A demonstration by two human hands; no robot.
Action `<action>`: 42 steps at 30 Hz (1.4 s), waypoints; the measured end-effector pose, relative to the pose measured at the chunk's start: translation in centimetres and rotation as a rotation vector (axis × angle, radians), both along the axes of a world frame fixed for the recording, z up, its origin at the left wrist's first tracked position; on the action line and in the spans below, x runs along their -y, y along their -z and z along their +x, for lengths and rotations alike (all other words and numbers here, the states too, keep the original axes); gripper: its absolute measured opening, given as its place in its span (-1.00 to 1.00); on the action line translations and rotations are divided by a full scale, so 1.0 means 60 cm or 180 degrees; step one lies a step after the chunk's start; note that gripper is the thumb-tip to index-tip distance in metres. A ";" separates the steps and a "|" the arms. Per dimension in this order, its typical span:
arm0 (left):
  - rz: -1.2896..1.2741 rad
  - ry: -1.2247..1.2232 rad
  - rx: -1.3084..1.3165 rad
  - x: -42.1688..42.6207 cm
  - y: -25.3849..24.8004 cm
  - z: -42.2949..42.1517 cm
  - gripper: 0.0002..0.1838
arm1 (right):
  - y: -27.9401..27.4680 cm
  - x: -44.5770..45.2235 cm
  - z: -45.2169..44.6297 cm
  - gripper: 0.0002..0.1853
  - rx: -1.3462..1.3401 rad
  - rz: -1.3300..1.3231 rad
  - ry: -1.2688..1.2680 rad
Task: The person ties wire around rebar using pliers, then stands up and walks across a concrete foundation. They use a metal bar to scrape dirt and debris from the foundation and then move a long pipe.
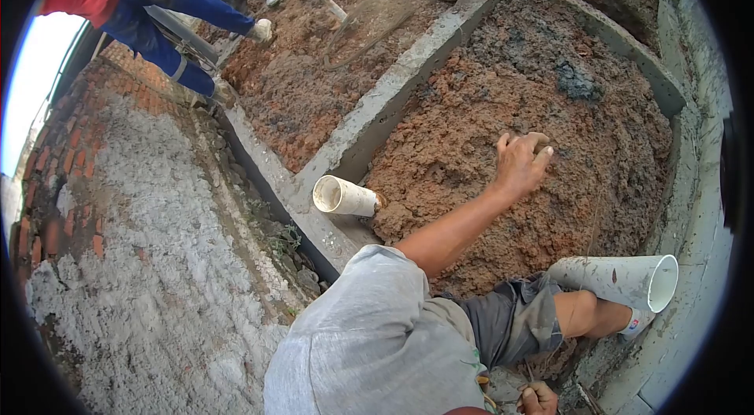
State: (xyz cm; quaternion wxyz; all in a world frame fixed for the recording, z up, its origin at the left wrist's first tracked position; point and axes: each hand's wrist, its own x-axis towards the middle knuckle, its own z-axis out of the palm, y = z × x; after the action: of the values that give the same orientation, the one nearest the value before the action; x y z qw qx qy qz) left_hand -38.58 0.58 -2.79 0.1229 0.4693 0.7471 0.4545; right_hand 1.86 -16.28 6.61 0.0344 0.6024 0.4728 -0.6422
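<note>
My left hand (521, 164): on soil (463, 120), grip unclear; might slip, soil being loose. My right hand (539, 399): curled, contents unclear.

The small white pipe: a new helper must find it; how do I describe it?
Find the long concrete beam that splits the soil. At its end nearest the grey shirt is the small white pipe, its round mouth open. It is the narrower of two white pipes; the wider one lies by the bare knee.

From my remote view, lumpy brown soil (471, 132) filled a concrete frame (408, 65); a dark clump (577, 81) lay on it, and two pale pipes (605, 277) rested at its edges.
</note>
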 end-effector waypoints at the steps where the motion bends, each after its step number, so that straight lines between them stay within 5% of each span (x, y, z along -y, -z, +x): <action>1: -0.0481 0.0029 0.0302 0.006 -0.009 -0.009 -0.52 | 0.001 -0.002 -0.007 -0.83 0.0087 0.0264 -0.0077; 4: -0.0526 -0.0461 0.0986 0.000 0.088 0.004 -0.33 | 0.032 0.001 -0.012 -0.82 0.0219 0.0819 -0.0096; 6: -0.1198 0.0092 0.1999 0.040 0.025 0.029 -0.12 | 0.047 0.003 -0.035 -0.79 0.0185 0.1437 -0.0143; 7: -0.0841 0.0261 0.2240 0.035 0.088 0.043 -0.07 | 0.058 0.001 -0.043 -0.83 0.0236 0.1768 -0.0233; 12: -0.0752 0.0793 0.4180 0.034 0.034 0.108 -0.08 | 0.074 -0.014 -0.113 -0.92 0.0462 0.2819 -0.0377; 16: -0.0656 0.0941 0.3763 0.010 0.017 0.120 -0.24 | 0.084 -0.010 -0.145 -0.93 0.0877 0.3175 -0.0551; 20: -0.0622 0.0210 0.2486 0.003 0.037 0.125 -0.37 | 0.094 0.004 -0.145 -0.94 0.1132 0.3395 -0.0711; 24: -0.1270 -0.0004 0.2749 0.010 0.064 0.127 -0.39 | 0.093 0.011 -0.149 -0.95 0.1139 0.3603 -0.0736; 26: -0.0886 0.0243 0.4225 0.015 0.071 0.129 -0.37 | 0.095 0.013 -0.148 -0.95 0.1135 0.3568 -0.0786; 27: -0.0657 0.0411 0.4272 0.010 0.077 0.128 -0.36 | 0.098 0.017 -0.146 -0.94 0.1140 0.3520 -0.0825; 42: 0.0164 -0.0141 0.3119 -0.052 -0.031 0.062 -0.71 | 0.121 0.044 -0.110 -0.92 0.1401 0.3262 -0.0703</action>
State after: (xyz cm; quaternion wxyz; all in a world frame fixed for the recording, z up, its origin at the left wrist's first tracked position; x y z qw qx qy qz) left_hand -34.84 3.67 -0.96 0.4385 0.1871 0.5997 0.6427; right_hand -4.74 -18.94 -0.67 -0.0976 0.6087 0.7659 -0.1826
